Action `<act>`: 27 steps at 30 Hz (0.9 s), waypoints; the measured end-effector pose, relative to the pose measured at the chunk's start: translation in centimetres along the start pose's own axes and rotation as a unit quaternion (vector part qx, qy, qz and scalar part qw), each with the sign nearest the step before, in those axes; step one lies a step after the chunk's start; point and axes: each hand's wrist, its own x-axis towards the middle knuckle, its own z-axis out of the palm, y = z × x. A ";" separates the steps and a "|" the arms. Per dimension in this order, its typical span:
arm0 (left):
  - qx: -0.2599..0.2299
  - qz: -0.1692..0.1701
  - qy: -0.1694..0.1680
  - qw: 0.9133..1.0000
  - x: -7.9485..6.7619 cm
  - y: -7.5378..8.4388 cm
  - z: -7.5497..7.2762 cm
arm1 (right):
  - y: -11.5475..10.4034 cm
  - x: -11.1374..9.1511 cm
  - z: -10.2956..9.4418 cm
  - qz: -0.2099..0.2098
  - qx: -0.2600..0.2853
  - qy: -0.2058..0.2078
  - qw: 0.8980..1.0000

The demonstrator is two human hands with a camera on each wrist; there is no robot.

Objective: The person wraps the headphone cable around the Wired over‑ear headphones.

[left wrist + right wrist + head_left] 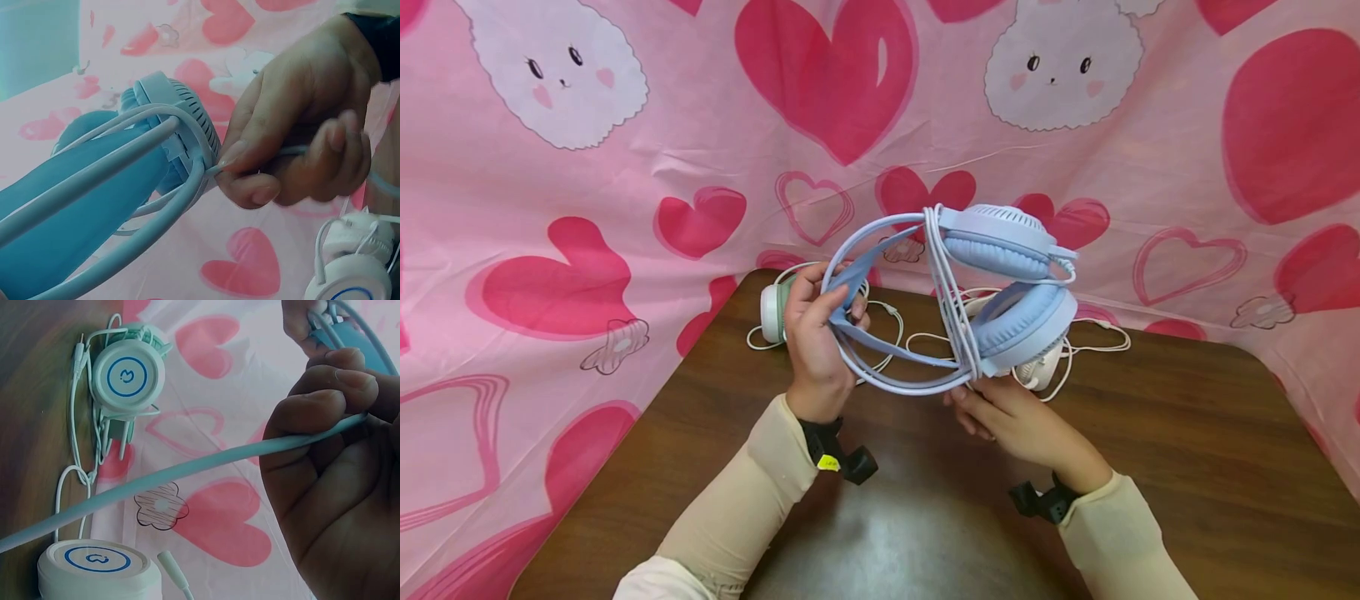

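Observation:
A pair of light blue headphones (1026, 321) is held up above the table, tilted with its ear cups to the right. Several turns of its cable (951, 292) are wrapped across the headband near the cups. My left hand (822, 342) grips the top of the headband, thumb in front. Below the ear cups, my right hand (1026, 421) pinches the cable between thumb and forefinger, close to the frame, as the left wrist view shows. From under its curled fingers, a length of blue cable (187, 472) runs out in the right wrist view.
White and green headphones (771, 312) lie at the back left of the brown table (917, 517), behind my left hand. White headphones (1041, 371) with a loose cord lie behind the blue pair. A pink cloth (700, 133) with hearts hangs around the table's far edges.

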 end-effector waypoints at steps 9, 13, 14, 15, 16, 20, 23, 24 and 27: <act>0.029 0.033 -0.002 0.999 0.0 0.0 -0.1 | -0.2 0.1 0.0 0.035 -0.037 0.000 0.999; 0.046 0.051 0.011 0.998 0.2 0.1 -0.1 | -0.2 0.2 0.0 0.036 -0.064 0.002 0.997; 0.048 0.057 0.015 0.997 0.2 0.1 -0.1 | -0.2 0.2 0.0 0.035 -0.068 0.002 0.997; 0.050 0.063 0.017 0.997 0.3 0.1 -0.2 | -0.2 0.2 0.0 0.033 -0.070 0.002 0.997; 0.050 0.069 0.018 0.996 0.3 0.2 -0.2 | -0.1 0.2 0.0 0.033 -0.071 0.002 0.997; 0.058 0.094 0.017 0.994 0.6 0.3 -0.2 | -0.1 0.1 -0.1 0.038 -0.059 -0.004 0.998; 0.079 0.128 0.020 0.988 0.7 0.4 -0.3 | -0.2 0.0 -0.1 0.039 -0.049 -0.011 0.998; 0.090 0.140 0.021 0.986 0.8 0.4 -0.4 | -0.3 -0.1 -0.2 0.038 -0.047 -0.013 0.998; 0.125 0.177 0.028 0.976 1.0 0.4 -0.5 | -0.4 -0.2 -0.3 0.036 -0.048 -0.016 0.998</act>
